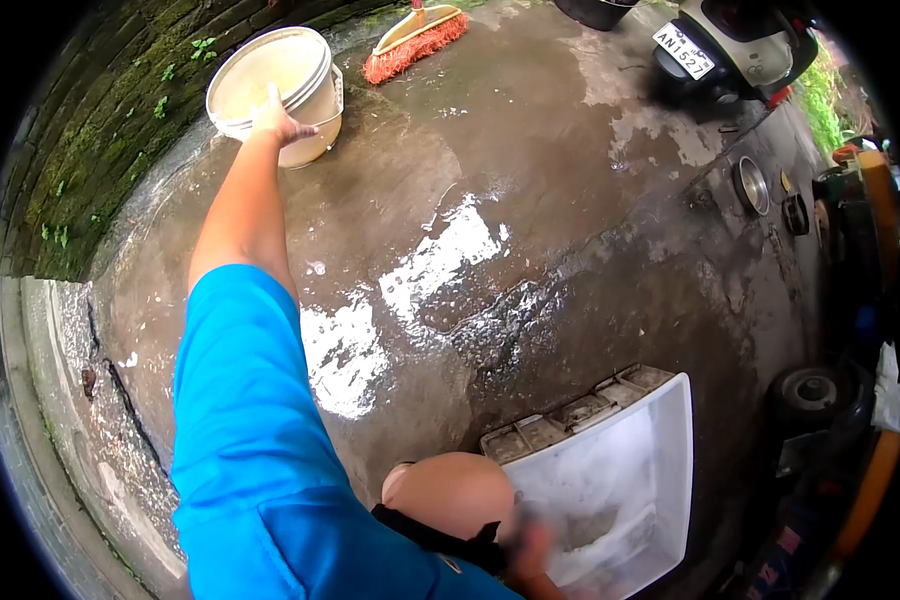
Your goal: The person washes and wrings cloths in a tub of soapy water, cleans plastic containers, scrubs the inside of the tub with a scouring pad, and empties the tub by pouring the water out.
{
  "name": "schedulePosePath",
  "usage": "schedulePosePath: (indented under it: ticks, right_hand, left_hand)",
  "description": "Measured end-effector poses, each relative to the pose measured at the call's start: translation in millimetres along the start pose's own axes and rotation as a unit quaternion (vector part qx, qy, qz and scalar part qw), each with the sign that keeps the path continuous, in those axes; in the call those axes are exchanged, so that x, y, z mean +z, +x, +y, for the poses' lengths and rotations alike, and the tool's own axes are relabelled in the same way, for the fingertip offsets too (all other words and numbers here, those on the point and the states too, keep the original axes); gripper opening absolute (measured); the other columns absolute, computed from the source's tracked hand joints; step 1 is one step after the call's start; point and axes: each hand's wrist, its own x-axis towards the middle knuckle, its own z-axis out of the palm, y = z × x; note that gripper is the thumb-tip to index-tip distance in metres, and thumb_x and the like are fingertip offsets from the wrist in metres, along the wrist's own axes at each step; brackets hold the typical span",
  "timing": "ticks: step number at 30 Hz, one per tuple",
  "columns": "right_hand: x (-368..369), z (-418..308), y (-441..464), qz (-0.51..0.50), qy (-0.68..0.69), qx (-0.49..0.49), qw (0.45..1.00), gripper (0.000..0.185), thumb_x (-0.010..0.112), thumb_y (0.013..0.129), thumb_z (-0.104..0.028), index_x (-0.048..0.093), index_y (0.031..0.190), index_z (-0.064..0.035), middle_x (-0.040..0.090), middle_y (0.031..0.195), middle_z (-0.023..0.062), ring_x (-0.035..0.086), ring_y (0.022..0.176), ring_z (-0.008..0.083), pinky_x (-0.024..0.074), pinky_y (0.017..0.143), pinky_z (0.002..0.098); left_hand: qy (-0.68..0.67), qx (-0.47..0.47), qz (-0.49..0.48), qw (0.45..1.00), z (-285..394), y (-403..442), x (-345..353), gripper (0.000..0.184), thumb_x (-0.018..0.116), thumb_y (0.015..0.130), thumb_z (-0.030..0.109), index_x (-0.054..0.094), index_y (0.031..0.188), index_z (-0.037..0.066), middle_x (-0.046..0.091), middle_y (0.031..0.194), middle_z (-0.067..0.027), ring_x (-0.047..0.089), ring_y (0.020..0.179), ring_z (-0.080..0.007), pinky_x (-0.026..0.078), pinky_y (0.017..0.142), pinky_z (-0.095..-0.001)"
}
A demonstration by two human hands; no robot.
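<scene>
My left hand is stretched out to the near rim of a cream-coloured bucket at the upper left, with its fingers over the rim and its thumb spread along the outside. Low in the view, my right hand is smeared by motion beside the left wall of a white plastic tub. White suds cover much of the tub's inside. Whether the right hand holds anything is hidden by the blur. My bare knee is just left of the tub.
A broom with orange bristles lies right of the bucket. Wet concrete spreads between bucket and tub. A mossy brick wall borders the left. A scooter, a metal bowl and a wheel are at the right.
</scene>
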Motion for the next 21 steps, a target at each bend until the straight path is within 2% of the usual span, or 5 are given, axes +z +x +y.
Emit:
schedulePosePath:
  ticks: [3,6,12,15,21]
  right_hand:
    - [1.3,8.3,-1.4,-0.025,0.007,-0.002,1.0,0.061,0.073,0.054,-0.012,0.046,0.108,-0.0088,0.046,0.099,0.0155,0.046,0.091,0.0363,0.0399,0.078,0.0479]
    - [9.9,24.5,-17.8,-0.073,0.017,0.033,0.997,0.061,0.074,0.054,-0.013,0.046,0.108,-0.0089,0.046,0.099,0.0156,0.046,0.091,0.0362,0.0397,0.078,0.0482]
    - [14.1,28.5,-19.8,-0.064,0.004,0.014,0.998,0.061,0.074,0.053,-0.014,0.046,0.107,-0.0085,0.046,0.1,0.0156,0.046,0.092,0.0356,0.0395,0.079,0.0474]
    - [15.2,30.2,-10.5,-0.059,0.028,0.034,0.997,0.06,0.074,0.054,-0.014,0.046,0.107,-0.008,0.047,0.102,0.0164,0.046,0.094,0.0367,0.0402,0.08,0.0467]
    - [-4.1,23.6,5.9,-0.002,0.088,0.08,0.993,0.059,0.071,0.059,-0.015,0.048,0.112,-0.0069,0.051,0.106,0.02,0.051,0.099,0.0381,0.0435,0.087,0.0424]
  left_hand:
    - [0.113,0.093,-0.007,0.989,-3.3,-7.6,-11.1,0.061,0.065,0.075,0.038,0.046,0.126,0.012,0.049,0.127,-0.0137,0.048,0.115,-0.033,0.037,0.099,-0.0391]
    - [0.025,0.198,0.076,0.977,-21.9,7.6,27.4,0.022,0.056,0.081,0.025,0.062,0.092,0.007,0.063,0.095,-0.0167,0.06,0.089,-0.0329,0.047,0.082,-0.0409]
    - [-0.137,0.341,0.126,0.922,-46.0,-101.3,35.3,0.016,0.06,0.077,0.018,0.053,0.071,0.005,0.058,0.077,-0.0164,0.057,0.08,-0.0353,0.047,0.071,-0.0405]
    - [-0.108,0.354,0.084,0.925,-56.2,-161.7,36.4,0.009,0.06,0.077,0.015,0.055,0.077,0.007,0.054,0.078,-0.0095,0.055,0.086,-0.028,0.033,0.097,-0.0476]
    - [-0.113,0.452,0.081,0.881,-54.7,-274.5,29.7,0.008,0.062,0.075,0.011,0.057,0.081,0.009,0.052,0.075,-0.0061,0.056,0.083,-0.0232,0.021,0.104,-0.0514]
